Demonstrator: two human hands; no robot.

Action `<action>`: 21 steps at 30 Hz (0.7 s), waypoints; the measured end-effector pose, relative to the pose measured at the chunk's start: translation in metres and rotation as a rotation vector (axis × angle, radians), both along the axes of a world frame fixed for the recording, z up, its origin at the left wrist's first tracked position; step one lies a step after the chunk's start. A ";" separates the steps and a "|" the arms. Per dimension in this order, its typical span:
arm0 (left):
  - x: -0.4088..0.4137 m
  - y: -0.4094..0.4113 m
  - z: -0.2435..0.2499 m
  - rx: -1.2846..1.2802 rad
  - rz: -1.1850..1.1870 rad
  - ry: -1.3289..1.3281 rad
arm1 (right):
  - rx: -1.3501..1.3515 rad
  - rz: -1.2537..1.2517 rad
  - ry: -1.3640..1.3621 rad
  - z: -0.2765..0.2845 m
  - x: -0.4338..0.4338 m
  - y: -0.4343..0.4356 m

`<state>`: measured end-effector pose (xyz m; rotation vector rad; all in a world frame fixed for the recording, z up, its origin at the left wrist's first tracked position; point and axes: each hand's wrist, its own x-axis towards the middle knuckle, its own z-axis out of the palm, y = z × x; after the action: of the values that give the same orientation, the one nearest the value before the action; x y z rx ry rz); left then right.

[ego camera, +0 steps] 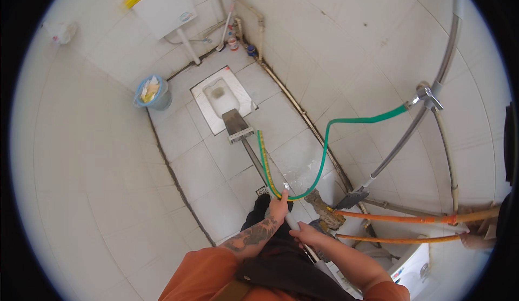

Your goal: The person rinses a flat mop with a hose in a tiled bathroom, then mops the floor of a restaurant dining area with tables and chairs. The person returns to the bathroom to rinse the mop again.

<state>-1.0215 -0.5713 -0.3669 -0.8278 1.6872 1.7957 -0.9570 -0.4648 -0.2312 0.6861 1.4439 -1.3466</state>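
My left hand, at the end of a tattooed forearm, grips both the pole of a sponge mop and a green hose with a yellow stripe. Lower on the same pole, my right hand is closed around its pale grip. The dark mop head with its white frame is at the near edge of a white squat toilet. From my left hand the hose's free end points up beside the mop head. Its other end is fitted to a metal tap on the right wall.
A blue-rimmed bin holding paper stands left of the toilet. A cistern, a brush and bottles are at the back. Orange-handled mops, a grey brush head and a white basin are at right. A floor drain lies by my foot.
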 end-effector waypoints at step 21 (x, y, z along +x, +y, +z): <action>-0.094 -0.063 0.006 0.196 0.436 -0.239 | 0.023 -0.096 -0.038 -0.014 0.015 -0.014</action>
<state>-1.1154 -0.6347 -0.3612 -1.3384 1.2206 2.0038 -0.9424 -0.4790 -0.2454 0.8003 1.4132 -1.3853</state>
